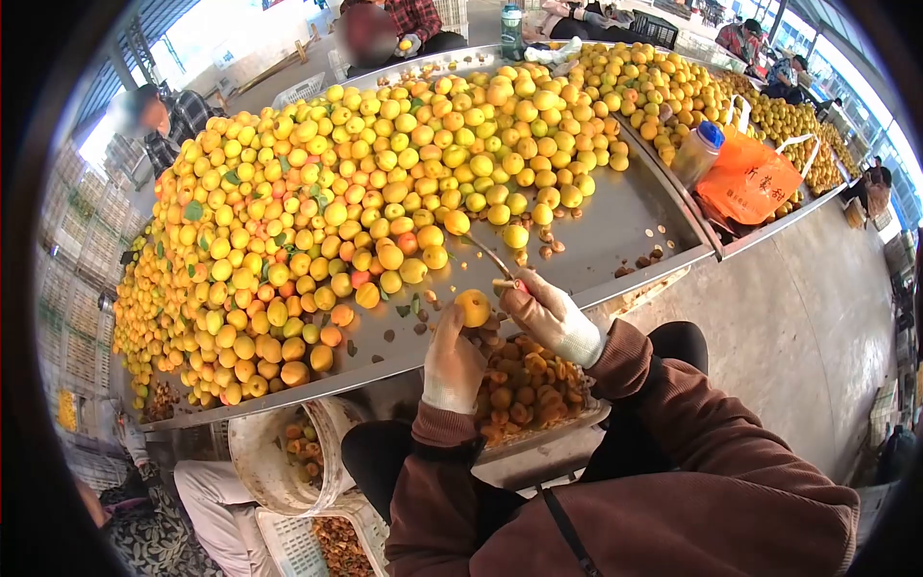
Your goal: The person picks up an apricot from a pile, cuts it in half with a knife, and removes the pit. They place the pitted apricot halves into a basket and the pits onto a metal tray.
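My left hand (pixel 452 363), in a pale work glove, pinches a yellow apricot (pixel 472 308) near the front edge of the metal table (pixel 630 216). Just to its right, my gloved right hand (pixel 550 317) is closed round the handle of a tool that looks like a small knife (pixel 490 255). Its thin curved blade points up and away, apart from the apricot. Beneath my hands, a crate (pixel 543 438) holds many halved apricots (pixel 527 385). A large heap of whole apricots (pixel 327 183) covers much of the table, with leaves and a few pits among them.
A stained white bucket (pixel 255 442) with fruit pieces leans at my lower left, above a white crate (pixel 288 543) of brown pits. An orange bag (pixel 748 178) and a blue-lidded jar (pixel 697 154) stand right. Co-workers sit around the tables; one (pixel 418 24) holds fruit opposite.
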The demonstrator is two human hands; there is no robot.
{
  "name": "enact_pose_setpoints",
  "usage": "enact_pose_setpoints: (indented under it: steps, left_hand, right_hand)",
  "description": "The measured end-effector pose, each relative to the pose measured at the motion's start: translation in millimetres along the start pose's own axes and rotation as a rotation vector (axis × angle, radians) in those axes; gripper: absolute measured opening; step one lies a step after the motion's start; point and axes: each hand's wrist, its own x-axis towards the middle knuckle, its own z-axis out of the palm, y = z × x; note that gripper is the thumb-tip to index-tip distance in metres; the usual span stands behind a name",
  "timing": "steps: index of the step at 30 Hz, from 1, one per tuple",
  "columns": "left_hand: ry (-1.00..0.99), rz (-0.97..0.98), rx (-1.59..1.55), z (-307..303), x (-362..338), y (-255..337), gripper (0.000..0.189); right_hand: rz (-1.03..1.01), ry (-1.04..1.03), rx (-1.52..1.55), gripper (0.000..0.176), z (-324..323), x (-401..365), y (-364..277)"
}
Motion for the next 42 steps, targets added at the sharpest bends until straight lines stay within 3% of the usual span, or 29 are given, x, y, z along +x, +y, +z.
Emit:
enact_pose_setpoints:
  steps: [3,8,12,16,27,29,30,32,33,34,36,40,42]
  left_hand:
    - [0.005,0.023,0.001,11.8,4.6,-4.3,0.037]
    - [-0.073,0.061,0.125,9.4,7.2,-7.8,0.045]
    - [-0.112,0.042,0.141,15.3,0.7,-2.7,0.037]
    - [-0.034,0.151,0.359,18.3,-2.4,-3.4,0.038]
    - [-0.013,0.407,0.880,-1.8,7.0,-3.4,0.031]
    - [0.056,0.605,1.287,5.7,3.3,3.3,0.031]
    - [0.047,0.603,1.295,6.9,3.4,1.9,0.031]
    - [0.192,0.649,1.200,5.7,4.5,-3.9,0.033]
    - [0.162,0.362,0.713,-1.4,6.6,-2.5,0.037]
    - [0.163,0.370,0.721,-6.4,8.0,-3.9,0.037]
    - [0.131,0.317,0.374,-6.6,9.2,-8.3,0.050]
    - [-0.009,0.268,0.303,-0.9,3.4,-1.6,0.049]
    - [0.030,0.308,0.339,-2.7,6.1,-5.4,0.050]
  right_hand:
    - [-0.009,-0.084,0.041,0.037,1.2,-10.6,-11.0]
    - [0.029,-0.056,0.089,0.040,3.8,-12.7,-11.7]
    - [0.002,-0.013,0.035,0.042,6.1,-14.5,-5.4]
    - [-0.043,0.055,-0.160,0.040,9.0,-19.6,-5.1]
    - [-0.014,0.159,0.122,0.037,31.3,-2.8,46.6]
    - [-0.105,0.102,-0.331,0.033,17.0,-5.8,30.6]
    - [-0.105,0.111,-0.324,0.033,12.9,-5.7,27.4]
    - [-0.089,0.115,-0.640,0.031,7.2,-4.1,22.7]
    - [-0.102,0.188,-0.560,0.028,7.7,-0.7,23.4]
    - [-0.111,0.188,-0.554,0.028,8.9,-0.5,23.1]
    - [-0.064,0.165,-0.170,0.027,13.0,-2.7,19.3]
    - [-0.021,0.076,-0.011,0.037,26.5,-17.0,15.5]
    - [0.037,0.024,-0.074,0.044,26.7,-18.4,17.6]
